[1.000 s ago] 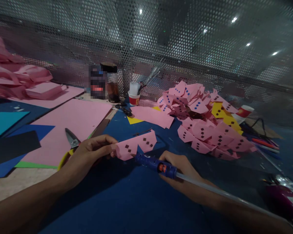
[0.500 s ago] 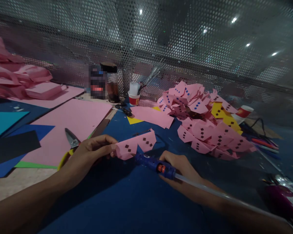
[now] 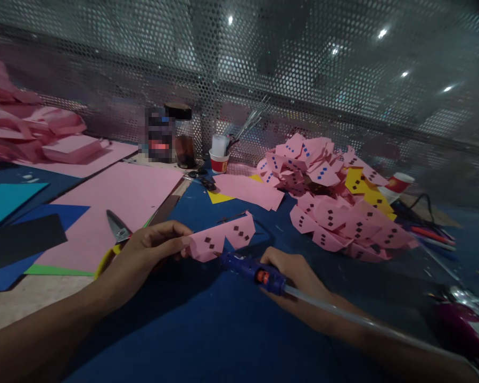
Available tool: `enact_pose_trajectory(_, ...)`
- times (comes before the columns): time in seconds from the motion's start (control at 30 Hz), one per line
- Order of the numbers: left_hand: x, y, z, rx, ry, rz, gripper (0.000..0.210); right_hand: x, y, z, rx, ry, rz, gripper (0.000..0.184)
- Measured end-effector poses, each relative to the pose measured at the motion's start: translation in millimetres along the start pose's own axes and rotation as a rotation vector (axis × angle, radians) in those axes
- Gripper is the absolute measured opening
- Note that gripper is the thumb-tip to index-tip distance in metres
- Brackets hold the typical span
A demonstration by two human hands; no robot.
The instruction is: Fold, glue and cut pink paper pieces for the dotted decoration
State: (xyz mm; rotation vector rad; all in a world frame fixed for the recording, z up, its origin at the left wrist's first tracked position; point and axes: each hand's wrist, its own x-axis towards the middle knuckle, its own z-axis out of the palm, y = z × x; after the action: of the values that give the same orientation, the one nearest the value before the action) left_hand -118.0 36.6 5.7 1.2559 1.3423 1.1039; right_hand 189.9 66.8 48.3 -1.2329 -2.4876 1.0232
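Between the thumb and fingers of my left hand (image 3: 147, 250) is the left end of a pink paper cutout (image 3: 205, 243), folded and marked with small dark diamonds, with a notch in its lower edge. My right hand (image 3: 299, 276) is wrapped round a blue hot glue gun (image 3: 247, 267), and a long clear glue stick (image 3: 335, 311) trails from its back end. The gun's tip points left, close to the cutout's lower edge by the notch; whether they touch I cannot tell. Yellow-handled scissors (image 3: 117, 229) lie partly hidden behind my left hand.
A heap of pink diamond-marked cutouts (image 3: 331, 213) covers the right back of the blue table (image 3: 207, 330). Pink sheets (image 3: 123, 202) lie at left. A red-white cup (image 3: 219, 161) and a dark-lidded jar (image 3: 184, 138) stand by the perforated metal screen (image 3: 143, 58). A purple object (image 3: 467, 324) lies far right.
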Motion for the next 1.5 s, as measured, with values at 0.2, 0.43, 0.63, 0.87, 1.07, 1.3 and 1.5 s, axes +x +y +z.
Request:
enact_pose_trajectory(0.2,0,-1,-0.6,-0.014,0.000,-0.002,0.017,-1,-1,1,-0.007,0.005,0.009,0.004)
enact_pose_trajectory(0.43,-1,-2,-0.4,-0.039,0.001,-0.007,0.017,0,6,5,-0.014,0.046,-0.028,0.007)
enact_pose_trajectory(0.63,0,0,-0.2,-0.049,-0.003,-0.009,0.018,0,8,5,-0.007,0.053,-0.031,0.008)
enact_pose_trajectory(0.87,0,-1,-0.7,-0.038,0.007,-0.002,0.018,-1,11,6,0.001,0.066,-0.073,0.009)
enact_pose_trajectory(1.07,0,1,0.0,-0.048,0.012,0.013,0.018,-1,12,7,-0.006,0.052,-0.059,0.009)
enact_pose_trajectory(1.3,-2,5,1.1,-0.018,0.017,-0.003,0.019,-1,4,3,-0.005,0.060,-0.033,0.011)
enact_pose_trajectory(1.5,-1,4,0.6,-0.018,0.031,-0.013,0.020,1,-2,1,-0.031,0.038,0.021,0.012)
